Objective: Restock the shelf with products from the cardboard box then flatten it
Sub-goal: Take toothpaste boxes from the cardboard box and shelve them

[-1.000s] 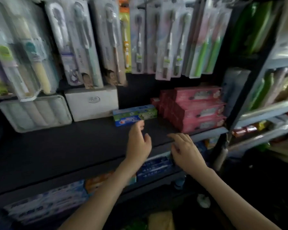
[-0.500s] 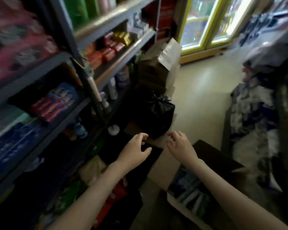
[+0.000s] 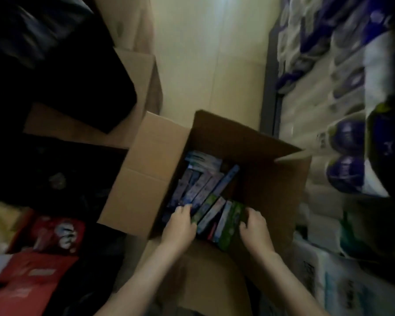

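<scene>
Floor: pale floor (image 3: 203, 65) of a narrow, dim aisle, seen from the head view; the shelf to be filled is out of frame.
Surroundings: wrapped paper-roll packs (image 3: 340, 87) line the right side, with red packs (image 3: 43, 247) and a black bag (image 3: 55, 65) at left. A second box (image 3: 135, 71) stands farther off.
Cardboard box: cardboard box (image 3: 146, 179) sits on the floor just in front of the person. Its flaps are folded outward, which leaves the mouth clear for reaching in.
Stock: slim cartons (image 3: 203, 190), blue and green, stand on edge or lean inside the box, well below the rim.
Left hand: left hand (image 3: 180, 226) is down inside, fingers bent onto the left side of the nearest cartons.
Right hand: right hand (image 3: 255, 229) has its fingers bent against the green cartons on the opposite side.
Why so: the two hands bracket one bunch, likely so that several cartons can be lifted together.
Progress: restocking is under way. Many cartons remain, so flattening looks far off.
</scene>
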`<state>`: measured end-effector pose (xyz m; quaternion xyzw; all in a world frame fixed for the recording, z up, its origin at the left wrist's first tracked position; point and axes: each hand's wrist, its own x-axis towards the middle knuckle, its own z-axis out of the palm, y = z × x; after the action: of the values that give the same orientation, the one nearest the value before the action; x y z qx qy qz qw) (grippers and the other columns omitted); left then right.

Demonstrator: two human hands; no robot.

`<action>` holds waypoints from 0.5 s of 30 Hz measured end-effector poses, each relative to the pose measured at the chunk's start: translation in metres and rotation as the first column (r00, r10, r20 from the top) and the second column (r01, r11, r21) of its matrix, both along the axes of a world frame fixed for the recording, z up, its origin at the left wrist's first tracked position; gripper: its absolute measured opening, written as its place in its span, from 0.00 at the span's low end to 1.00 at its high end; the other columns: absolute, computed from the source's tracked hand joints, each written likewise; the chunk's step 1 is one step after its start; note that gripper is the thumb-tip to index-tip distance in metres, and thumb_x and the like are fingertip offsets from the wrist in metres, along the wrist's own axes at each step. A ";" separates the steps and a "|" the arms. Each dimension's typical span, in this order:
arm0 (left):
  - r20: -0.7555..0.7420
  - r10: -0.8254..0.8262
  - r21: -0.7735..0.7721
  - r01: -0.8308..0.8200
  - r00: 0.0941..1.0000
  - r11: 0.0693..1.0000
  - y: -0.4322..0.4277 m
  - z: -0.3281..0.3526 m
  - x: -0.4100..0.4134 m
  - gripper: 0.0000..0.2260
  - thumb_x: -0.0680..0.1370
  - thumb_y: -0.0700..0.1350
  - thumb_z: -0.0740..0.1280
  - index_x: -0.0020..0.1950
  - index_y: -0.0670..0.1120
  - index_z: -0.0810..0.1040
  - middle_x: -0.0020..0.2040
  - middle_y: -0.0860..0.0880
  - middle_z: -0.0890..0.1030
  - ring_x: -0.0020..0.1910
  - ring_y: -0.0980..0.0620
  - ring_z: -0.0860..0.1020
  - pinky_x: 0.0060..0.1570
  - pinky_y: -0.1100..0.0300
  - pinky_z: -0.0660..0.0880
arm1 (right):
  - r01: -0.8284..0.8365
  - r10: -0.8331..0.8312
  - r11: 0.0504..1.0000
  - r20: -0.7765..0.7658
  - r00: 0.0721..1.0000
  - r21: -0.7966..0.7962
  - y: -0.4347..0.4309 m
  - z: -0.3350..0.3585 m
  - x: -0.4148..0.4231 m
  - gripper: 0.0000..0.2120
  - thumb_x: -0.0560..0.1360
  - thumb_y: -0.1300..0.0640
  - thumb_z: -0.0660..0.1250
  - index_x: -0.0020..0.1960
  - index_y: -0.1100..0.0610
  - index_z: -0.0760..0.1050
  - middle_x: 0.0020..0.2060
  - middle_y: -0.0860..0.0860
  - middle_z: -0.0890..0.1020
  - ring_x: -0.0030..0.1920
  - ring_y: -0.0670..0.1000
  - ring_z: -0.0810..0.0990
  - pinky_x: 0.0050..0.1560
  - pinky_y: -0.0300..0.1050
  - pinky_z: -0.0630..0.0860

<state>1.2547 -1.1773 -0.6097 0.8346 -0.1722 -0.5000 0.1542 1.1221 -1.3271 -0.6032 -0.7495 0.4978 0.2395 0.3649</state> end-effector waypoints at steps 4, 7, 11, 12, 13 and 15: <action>0.028 -0.087 0.161 0.081 0.996 0.984 -0.023 -0.096 -0.023 0.24 0.81 0.45 0.59 0.76 0.46 0.58 0.71 0.43 0.65 0.68 0.44 0.67 0.63 0.53 0.69 | 0.096 -0.095 0.995 -0.033 0.995 0.039 0.002 -0.099 -0.018 0.18 0.79 0.56 0.58 0.68 0.54 0.67 0.60 0.53 0.73 0.61 0.54 0.71 0.64 0.50 0.70; -0.010 -0.110 0.182 0.110 0.994 0.977 -0.032 -0.145 -0.041 0.25 0.80 0.43 0.61 0.75 0.46 0.58 0.70 0.42 0.65 0.67 0.42 0.67 0.64 0.50 0.69 | 0.350 -0.332 0.934 -0.176 0.926 0.076 0.010 -0.159 -0.024 0.16 0.79 0.61 0.57 0.67 0.59 0.67 0.61 0.56 0.73 0.60 0.55 0.72 0.58 0.44 0.69; -0.052 -0.155 0.170 0.161 0.987 0.972 -0.036 -0.185 -0.063 0.25 0.79 0.41 0.62 0.75 0.46 0.58 0.71 0.42 0.64 0.68 0.43 0.66 0.64 0.51 0.68 | 0.626 -0.592 0.775 -0.244 0.768 0.087 0.030 -0.224 -0.020 0.33 0.76 0.62 0.66 0.75 0.60 0.54 0.69 0.59 0.66 0.68 0.59 0.68 0.65 0.50 0.68; -0.046 -0.181 0.171 0.186 0.982 0.968 -0.035 -0.190 -0.068 0.25 0.79 0.41 0.61 0.75 0.46 0.57 0.71 0.42 0.63 0.68 0.43 0.66 0.64 0.50 0.68 | 0.662 -0.631 0.747 -0.251 0.734 0.058 0.032 -0.238 -0.017 0.35 0.75 0.60 0.67 0.76 0.60 0.52 0.70 0.59 0.65 0.69 0.60 0.66 0.67 0.51 0.67; -0.042 -0.205 0.169 0.209 0.978 0.963 -0.034 -0.194 -0.072 0.25 0.79 0.41 0.61 0.75 0.47 0.57 0.71 0.42 0.63 0.68 0.43 0.65 0.64 0.50 0.69 | 0.663 -0.634 0.749 -0.287 0.718 0.004 0.033 -0.251 -0.015 0.35 0.75 0.57 0.68 0.75 0.61 0.54 0.70 0.60 0.65 0.69 0.60 0.65 0.67 0.52 0.67; -0.040 -0.226 0.164 0.230 0.973 0.959 -0.031 -0.197 -0.079 0.25 0.80 0.40 0.60 0.75 0.48 0.57 0.72 0.43 0.62 0.69 0.43 0.65 0.63 0.51 0.68 | 0.619 -0.605 0.779 -0.381 0.699 -0.099 0.032 -0.267 -0.011 0.28 0.76 0.54 0.67 0.71 0.63 0.63 0.67 0.60 0.69 0.66 0.60 0.69 0.64 0.52 0.70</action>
<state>1.1759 -1.2080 -0.8071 0.8140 -0.2230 -0.5357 0.0266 1.1108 -1.2948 -0.8707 -0.4708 0.7762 0.2587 0.3301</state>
